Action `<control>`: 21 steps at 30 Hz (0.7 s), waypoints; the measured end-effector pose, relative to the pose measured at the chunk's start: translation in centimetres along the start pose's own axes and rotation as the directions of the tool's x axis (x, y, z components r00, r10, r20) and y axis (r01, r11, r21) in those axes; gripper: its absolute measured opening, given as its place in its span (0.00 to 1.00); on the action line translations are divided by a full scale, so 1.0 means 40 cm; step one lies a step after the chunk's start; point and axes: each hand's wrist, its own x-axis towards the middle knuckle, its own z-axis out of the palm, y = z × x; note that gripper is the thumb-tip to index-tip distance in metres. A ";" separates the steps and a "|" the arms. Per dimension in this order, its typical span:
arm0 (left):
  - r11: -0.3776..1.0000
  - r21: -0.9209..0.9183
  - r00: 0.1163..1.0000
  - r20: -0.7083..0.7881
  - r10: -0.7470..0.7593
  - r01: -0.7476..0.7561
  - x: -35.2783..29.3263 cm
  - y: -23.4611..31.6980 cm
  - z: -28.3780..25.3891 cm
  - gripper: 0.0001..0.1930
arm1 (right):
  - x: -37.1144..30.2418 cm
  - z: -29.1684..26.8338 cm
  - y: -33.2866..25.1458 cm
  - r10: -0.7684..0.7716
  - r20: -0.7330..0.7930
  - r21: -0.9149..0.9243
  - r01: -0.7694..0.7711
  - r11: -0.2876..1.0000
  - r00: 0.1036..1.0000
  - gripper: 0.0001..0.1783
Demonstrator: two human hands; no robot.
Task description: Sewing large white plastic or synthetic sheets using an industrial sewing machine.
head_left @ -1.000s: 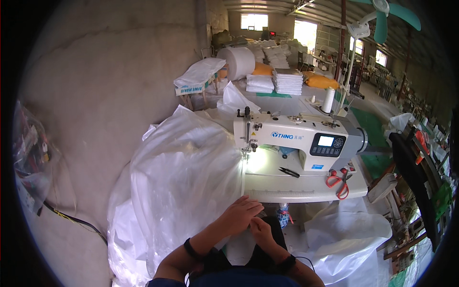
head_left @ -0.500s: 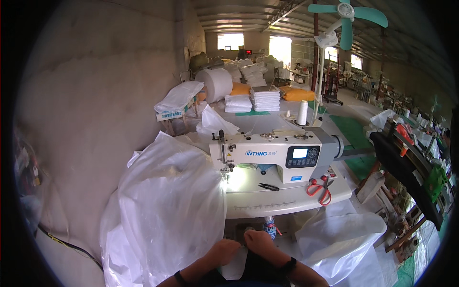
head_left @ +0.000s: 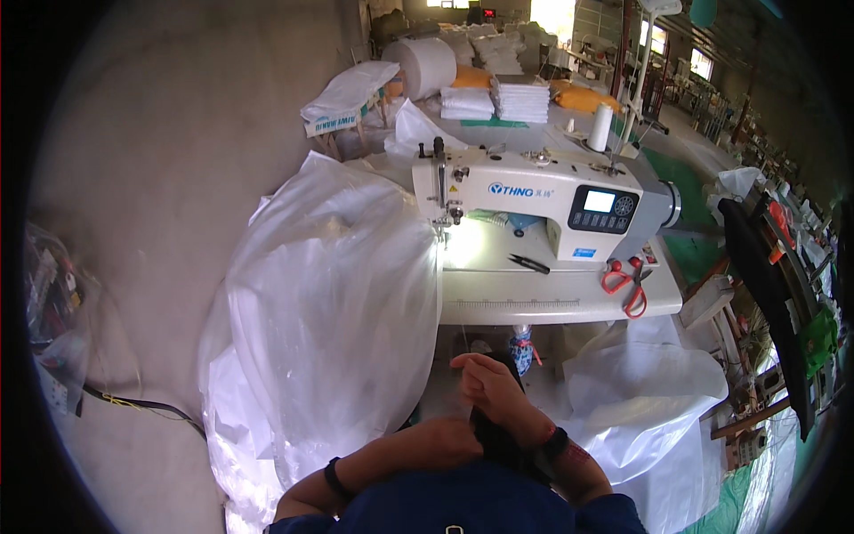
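My left hand [head_left: 451, 440] is curled low in front of my body, its fingertips hidden. Just above and to its right, my right hand [head_left: 491, 388] is closed, fingers bent toward the left; what it holds, if anything, does not show. Both hands are below the front edge of the white sewing table [head_left: 498, 307], over dark cloth at my lap. On the table stands a white sewing machine [head_left: 525, 191] with its lamp and screen lit. Black thread snips [head_left: 529, 263] and red-handled scissors [head_left: 630, 285] lie there. A large white plastic sheet [head_left: 329, 303] drapes down beside the needle.
More white sheeting [head_left: 649, 392] hangs at the right of the table. A thread cone [head_left: 600, 127] stands behind the machine. Folded white stacks [head_left: 522, 98] and a big white roll [head_left: 422, 68] lie farther back. A wall [head_left: 196, 178] runs along the left; a black cable [head_left: 147, 400] lies near it.
The view has tilted downward, so the machine sits higher in the picture and more of my body shows. My left hand has drawn back toward my body; my right hand is now above it.
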 end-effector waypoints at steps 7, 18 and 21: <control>0.987 0.151 0.859 -0.496 0.130 -0.062 0.052 -0.007 -0.081 0.14 | -0.126 0.002 0.088 -0.516 0.124 -0.855 0.355 0.377 0.848 0.09; 0.939 0.253 0.875 -0.477 -0.086 0.231 0.034 -0.114 -0.035 0.04 | 0.036 -0.140 -0.149 -0.717 0.010 -0.957 -0.201 -0.209 0.697 0.05; 0.946 0.220 0.853 -0.513 -0.095 0.238 0.022 -0.103 -0.035 0.04 | 0.160 -0.275 -0.249 -0.842 0.285 -0.854 -0.277 -0.440 0.458 0.05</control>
